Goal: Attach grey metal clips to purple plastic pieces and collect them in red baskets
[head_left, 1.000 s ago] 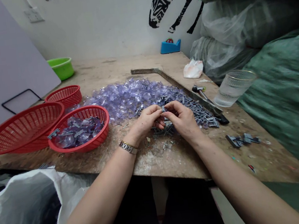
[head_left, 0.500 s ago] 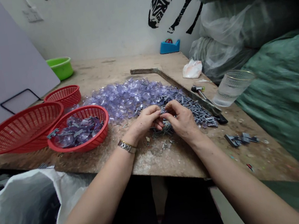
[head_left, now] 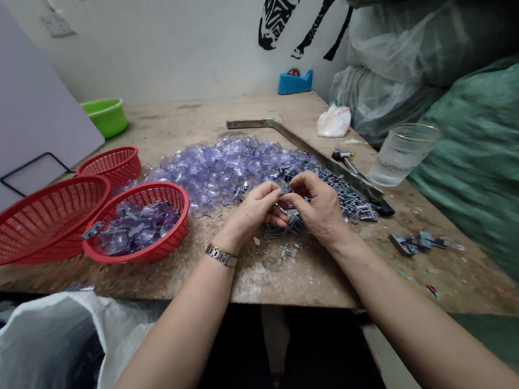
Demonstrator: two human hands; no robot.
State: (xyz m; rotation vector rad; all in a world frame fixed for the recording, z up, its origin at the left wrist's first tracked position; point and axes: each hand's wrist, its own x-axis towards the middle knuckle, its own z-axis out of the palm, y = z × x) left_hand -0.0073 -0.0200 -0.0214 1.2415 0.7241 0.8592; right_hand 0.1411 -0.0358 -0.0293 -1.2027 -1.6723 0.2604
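My left hand (head_left: pixel 258 210) and my right hand (head_left: pixel 316 205) meet fingertip to fingertip over the table (head_left: pixel 211 115), both pinching one small grey clip piece (head_left: pixel 284 189) between them. Under and behind the hands lies a heap of clear purple plastic pieces (head_left: pixel 222 167), and a pile of small grey metal clips (head_left: pixel 346 197) runs to the right. A watch sits on my left wrist. The nearest red basket (head_left: pixel 170 241) at the left holds several purple pieces with grey clips.
Two more red baskets (head_left: pixel 35 217) (head_left: pixel 112 165) and a green bowl (head_left: pixel 107 115) stand at the left. A glass of water (head_left: pixel 400 153), a metal bar (head_left: pixel 304 147), a blue tape dispenser (head_left: pixel 295 81) and large bags (head_left: pixel 483 146) are at the right. A white bag (head_left: pixel 37 358) hangs below left.
Both hands stay together on the small piece; the fingers have shifted slightly. Nothing else has moved.
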